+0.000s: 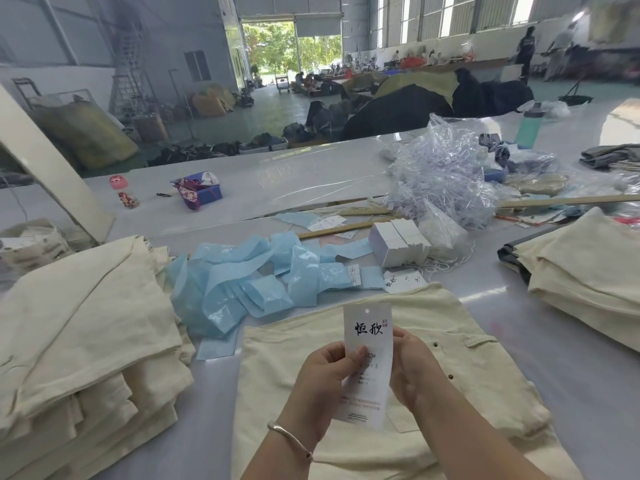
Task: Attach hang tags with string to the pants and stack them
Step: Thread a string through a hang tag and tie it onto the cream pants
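Both hands are up in front of the person, holding one white hang tag (368,344) upright over a pair of pale cream pants (450,341) spread flat on the counter (588,393). The left hand (325,372) pinches the tag's left edge, its thumb lying across the printed face and its fingers (360,353) curled behind; a silver bangle (289,438) sits on that wrist. The right hand (412,365) grips the tag's right edge, fingers curled round it from behind. The tag's top, with a punched hole and black brush lettering, stands clear above both hands; I can't make out any string through the hole. To the left lies a stack of folded cream pants (86,323), and another folded pile (585,271) sits at the right, well apart from the hands. Beyond the spread pants is a litter of light blue plastic sleeves (242,278), with a bundle of white tags (398,242) tied together just behind them, loose white string (450,265) trailing beside it. Farther back rises a heap of crumpled clear plastic (446,174), and a teal bottle (529,128) stands near the far edge.
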The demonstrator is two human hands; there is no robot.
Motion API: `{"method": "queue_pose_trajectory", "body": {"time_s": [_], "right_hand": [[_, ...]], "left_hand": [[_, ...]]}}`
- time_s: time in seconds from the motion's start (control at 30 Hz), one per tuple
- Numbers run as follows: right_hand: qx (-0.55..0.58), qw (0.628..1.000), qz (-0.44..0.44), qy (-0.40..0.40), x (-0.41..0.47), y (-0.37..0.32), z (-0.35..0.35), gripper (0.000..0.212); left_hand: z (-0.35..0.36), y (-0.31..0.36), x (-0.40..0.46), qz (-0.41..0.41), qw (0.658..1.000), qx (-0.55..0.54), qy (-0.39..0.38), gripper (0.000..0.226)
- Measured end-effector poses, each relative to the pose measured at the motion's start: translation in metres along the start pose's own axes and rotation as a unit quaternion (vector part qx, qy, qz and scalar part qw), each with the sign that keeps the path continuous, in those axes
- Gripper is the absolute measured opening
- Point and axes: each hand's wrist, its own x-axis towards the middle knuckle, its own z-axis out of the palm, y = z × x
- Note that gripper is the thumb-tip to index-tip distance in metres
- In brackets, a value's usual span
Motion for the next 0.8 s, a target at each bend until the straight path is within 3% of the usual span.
{"method": "queue_pose_trajectory", "body": {"time_s": [0.23, 0.37, 0.43, 0.53, 0.67, 0.8], "right_hand": [[0.21, 0.977, -0.016, 0.037, 0.004, 0.002, -0.005, 0.021], [0.25, 0.967, -0.046, 0.026, 0.004, -0.011, -0.013, 0.023], [0.192, 0.979, -0.069, 0.0, -0.001, -0.017, -0.014, 0.026], [0.012, 0.991, -0.121, -0.057, -0.013, -0.021, -0.011, 0.026], [-0.179, 0.954, -0.227, -0.081, -0.026, -0.019, 0.0, 0.024], [-0.244, 0.927, -0.271, -0.092, -0.028, -0.016, 0.006, 0.021]], "left_hand": [[0.0, -0.001, -0.004, 0.038, 0.999, 0.013, -0.001, 0.031], [-0.007, -0.003, -0.008, 0.09, 0.992, 0.038, 0.077, 0.021], [-0.013, -0.003, -0.01, 0.098, 0.987, 0.062, 0.109, 0.018], [-0.016, -0.002, -0.013, 0.126, 0.978, 0.124, 0.114, 0.027], [-0.013, 0.0, -0.016, 0.177, 0.965, 0.177, 0.079, 0.028], [-0.007, 0.002, -0.019, 0.204, 0.957, 0.197, 0.069, 0.021]]}}
